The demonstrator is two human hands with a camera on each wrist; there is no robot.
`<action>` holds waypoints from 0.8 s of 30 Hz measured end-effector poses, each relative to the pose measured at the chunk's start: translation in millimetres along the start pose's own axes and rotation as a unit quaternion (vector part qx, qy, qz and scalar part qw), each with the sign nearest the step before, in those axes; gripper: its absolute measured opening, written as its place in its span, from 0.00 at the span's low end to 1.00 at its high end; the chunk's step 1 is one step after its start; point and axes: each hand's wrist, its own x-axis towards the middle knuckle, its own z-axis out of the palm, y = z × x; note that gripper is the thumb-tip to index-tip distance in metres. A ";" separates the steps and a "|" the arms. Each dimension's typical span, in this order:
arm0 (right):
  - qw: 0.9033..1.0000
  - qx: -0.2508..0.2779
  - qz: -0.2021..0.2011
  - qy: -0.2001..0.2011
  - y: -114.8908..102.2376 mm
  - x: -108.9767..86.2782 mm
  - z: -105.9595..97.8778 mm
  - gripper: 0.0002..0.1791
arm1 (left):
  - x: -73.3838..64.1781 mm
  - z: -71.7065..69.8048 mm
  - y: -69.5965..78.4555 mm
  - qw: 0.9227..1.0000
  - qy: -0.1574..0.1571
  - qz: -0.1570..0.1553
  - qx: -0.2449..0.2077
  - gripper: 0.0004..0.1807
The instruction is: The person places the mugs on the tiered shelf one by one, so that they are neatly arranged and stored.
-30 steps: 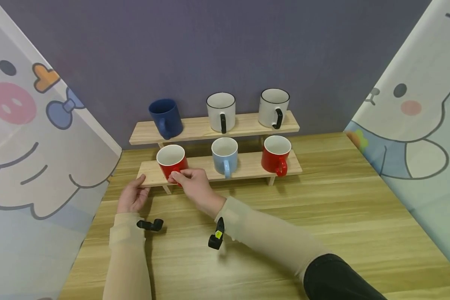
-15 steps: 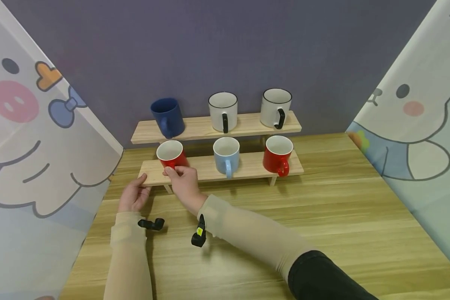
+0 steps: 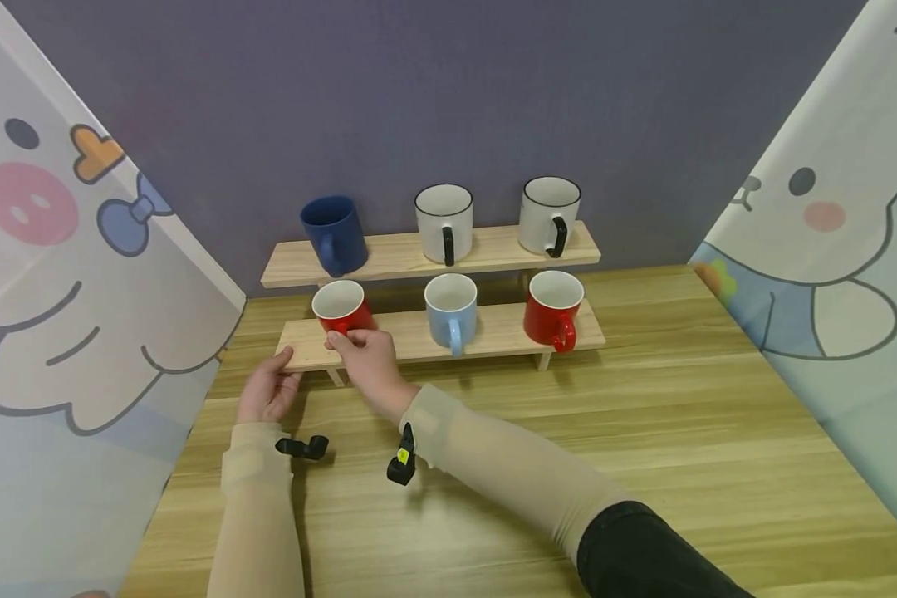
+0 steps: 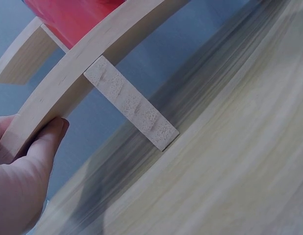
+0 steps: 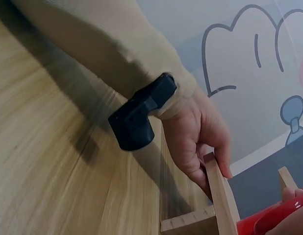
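My left hand [image 3: 269, 390] grips the left end of the lower wooden shelf [image 3: 497, 328], fingers on top and thumb beneath in the left wrist view. On that shelf's left part is a red mug [image 3: 353, 320] with a white inside, slightly tilted in the head view. My right hand [image 3: 372, 365] pinches this mug's handle, mostly covered by the fingers. The mug's red side [image 4: 80, 17] shows above the shelf in the left wrist view. Low in the right wrist view, right-hand fingers [image 5: 292, 225] overlap the red handle.
A light blue mug [image 3: 448, 320] and another red mug [image 3: 549, 320] stand on the lower shelf. The upper shelf [image 3: 389, 257] behind bears a dark blue mug [image 3: 336, 237] and two white mugs with black handles. A grey wall rises behind; printed panels flank the wooden table [image 3: 643, 415].
The left red mug has shifted slightly back, and my right hand has moved left and back with its handle. Little differs over the last half second. My left hand keeps its grip on the shelf.
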 end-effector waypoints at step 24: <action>0.998 -0.010 -0.017 -0.058 -9.6 -20.5 -45.5 0.13 | 0.1 -0.9 -0.4 1.000 0.003 -0.004 0.003 0.35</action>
